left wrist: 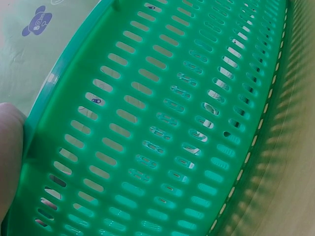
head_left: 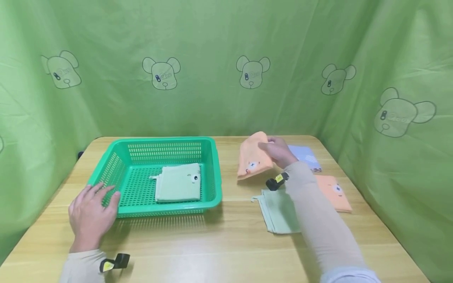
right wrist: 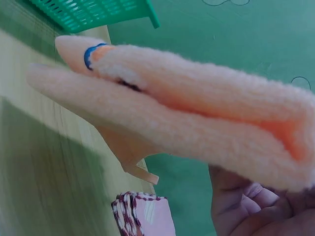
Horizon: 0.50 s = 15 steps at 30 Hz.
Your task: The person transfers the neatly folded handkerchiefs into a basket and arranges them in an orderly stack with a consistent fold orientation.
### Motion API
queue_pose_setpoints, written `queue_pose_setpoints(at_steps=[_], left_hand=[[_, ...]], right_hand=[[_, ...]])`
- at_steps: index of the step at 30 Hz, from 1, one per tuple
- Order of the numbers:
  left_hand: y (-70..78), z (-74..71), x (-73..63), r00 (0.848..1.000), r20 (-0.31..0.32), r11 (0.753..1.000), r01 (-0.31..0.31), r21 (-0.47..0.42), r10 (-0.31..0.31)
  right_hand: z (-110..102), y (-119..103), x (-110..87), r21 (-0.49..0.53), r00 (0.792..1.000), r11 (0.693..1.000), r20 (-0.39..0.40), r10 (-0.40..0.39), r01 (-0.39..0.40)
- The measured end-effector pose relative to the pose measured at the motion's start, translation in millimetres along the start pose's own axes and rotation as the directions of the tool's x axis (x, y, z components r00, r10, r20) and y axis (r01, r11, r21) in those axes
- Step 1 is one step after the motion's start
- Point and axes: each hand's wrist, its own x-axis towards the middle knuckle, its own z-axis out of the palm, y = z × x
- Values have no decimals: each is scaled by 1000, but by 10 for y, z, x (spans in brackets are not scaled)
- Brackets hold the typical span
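My right hand (head_left: 279, 151) pinches a folded orange towel (head_left: 253, 155) with a stitched animal face, tilted above the table right of the basket. In the right wrist view the same towel (right wrist: 177, 108) hangs doubled over, its folds slightly apart, with the curled fingers (right wrist: 261, 206) below. My left hand (head_left: 92, 214) rests over the near left corner of a green plastic basket (head_left: 216, 177), its fingers spread loosely across the rim. Inside the basket a folded pale green towel (head_left: 178, 182) lies flat. The left wrist view shows the slotted basket wall (left wrist: 147, 118) close up.
Under my right forearm a second pale green towel (head_left: 281, 212) lies on the wooden table (head_left: 212, 251). Another orange towel (head_left: 334, 192) is at the right edge, and a lilac one (head_left: 306, 157) sits behind it. Green curtains (head_left: 209, 102) surround the table.
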Motion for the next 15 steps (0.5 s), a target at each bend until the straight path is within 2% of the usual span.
queue_pose_setpoints(at_steps=[15], left_hand=[[5,-8,8,1000,6,1000,1,7,-1]], right_hand=[[107,-165,-27,29,1000,1000,-20,7,-7]])
